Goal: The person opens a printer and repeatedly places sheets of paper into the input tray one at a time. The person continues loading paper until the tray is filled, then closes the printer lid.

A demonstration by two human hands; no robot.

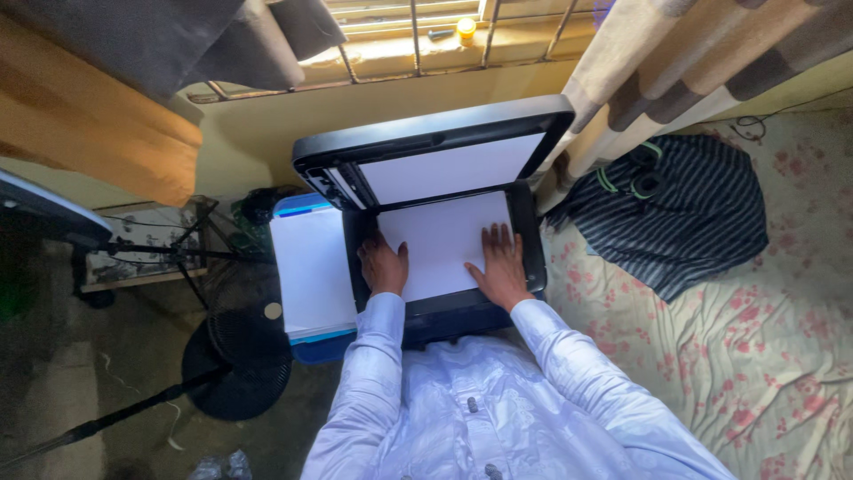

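One black flatbed scanner-printer (531,238) sits in front of the person with its single lid (435,151) raised toward the window, the lid's white underside facing down at the glass. On the scanner bed lies one white sheet of paper (442,242), and both hands rest on it: the left hand (384,265) lies palm down on the sheet's near left corner, fingers together and fairly flat, gripping nothing; the right hand (500,265) lies palm down on the near right part, its fingers spread and straight, pressing the paper without closing on it. Both arms wear pale, glossy, long white sleeves (373,373) of one buttoned garment. Just left of the scanner, touching its side, stands one blue plastic box (302,209) with one stack of white paper (311,267) lying on top. Further left of the scanner, lower down on the dark floor, is one round black fan head (238,360) on a stand, and beyond it one low glass-topped table (147,244). To the right of the scanner spreads one cream bedsheet with pink flowers (755,356), and on it lies one dark grey striped bundle of cloth (684,209) with green cords. Behind the scanner, above the raised lid, one barred window sill (400,53) holds one small yellow cap-shaped object (466,28); two curtains hang at either side, one brown and grey striped (657,62) on the right, one dark grey (178,44) on the left.
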